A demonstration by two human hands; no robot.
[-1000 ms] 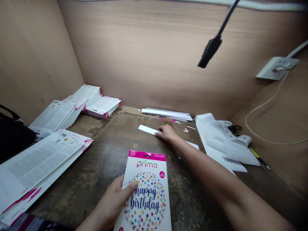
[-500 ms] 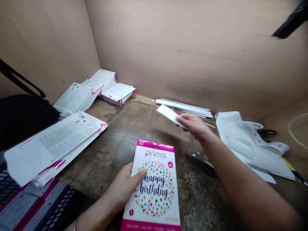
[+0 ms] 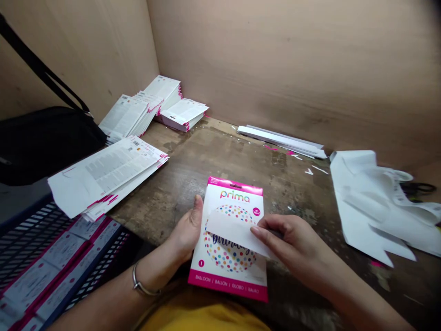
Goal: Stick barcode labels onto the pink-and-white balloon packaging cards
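the worktable [image 3: 220, 151] spreads out beneath and beyond the prima balloon packet [image 3: 229, 262]. a black bag [image 3: 48, 142] sits far to the packet's left, with a blue basket [image 3: 19, 243] of pink-and-white packets below it, nearer the body. a heap of white paper sheets [image 3: 361, 207] lies well to the packet's right, and a fan of printed cards [image 3: 117, 170] to its left. the packet itself is face up in front of the body, between the two hands.

the left hand [image 3: 186, 234] reaches in at the packet's left edge, thumb standing upright and clear of the front; its other fingers are hidden behind the packet, so i cannot tell whether they grip it. the right hand [image 3: 289, 239] comes over the packet's right edge, wrist low, thumb and curled forefinger pinching a white paper strip [image 3: 229, 226]. that strip slants across the packet's front, covering some lettering; whether it touches the surface i cannot tell. a pile of white strips [image 3: 282, 140] lies beyond the packet, to the right. a metal bracelet [image 3: 136, 278] circles the left wrist.
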